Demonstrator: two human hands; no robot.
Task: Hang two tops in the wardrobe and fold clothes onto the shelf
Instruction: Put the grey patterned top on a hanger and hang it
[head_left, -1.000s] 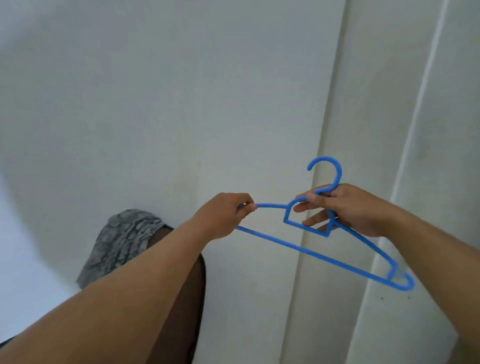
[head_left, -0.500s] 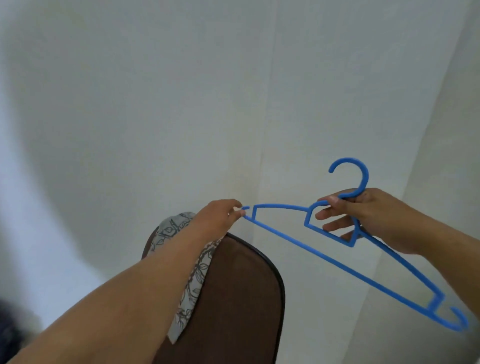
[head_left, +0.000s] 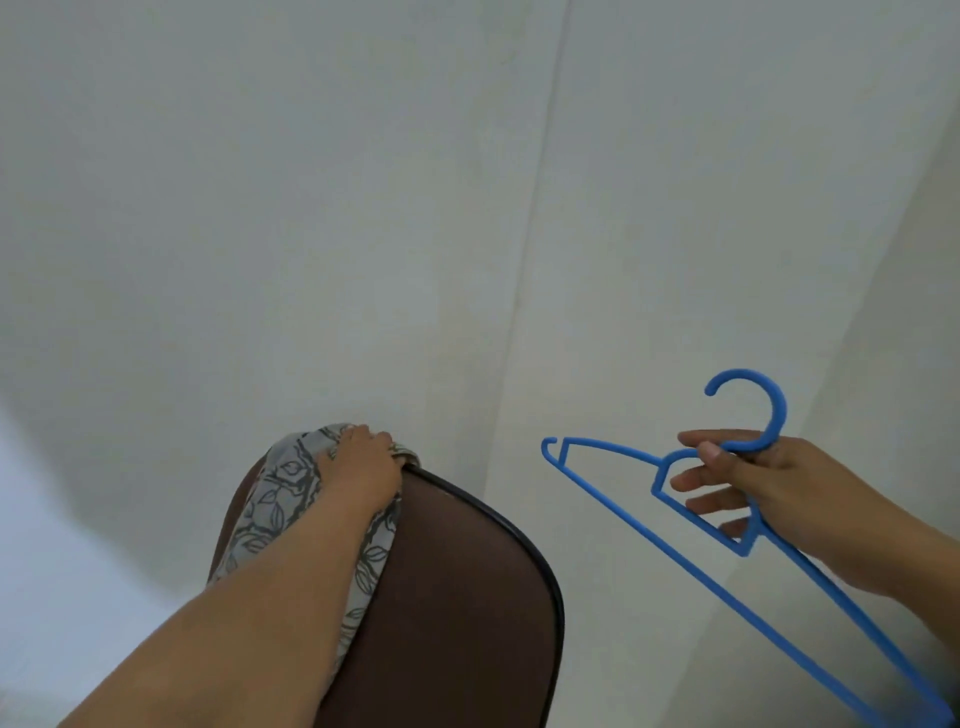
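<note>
A blue plastic hanger is held at lower right by my right hand, whose fingers curl round its neck just below the hook. A grey leaf-patterned top lies draped over the back of a brown chair at lower centre. My left hand rests on the top at the chair's upper edge, fingers bent over the cloth; whether they grip it is hidden by the back of the hand.
Plain white walls fill the view, meeting in a corner behind the chair. A further white panel edge rises at the right.
My left hand let go of the hanger's left tip and dropped onto the patterned top on the chair back. My right hand kept the hanger, which shifted right.
</note>
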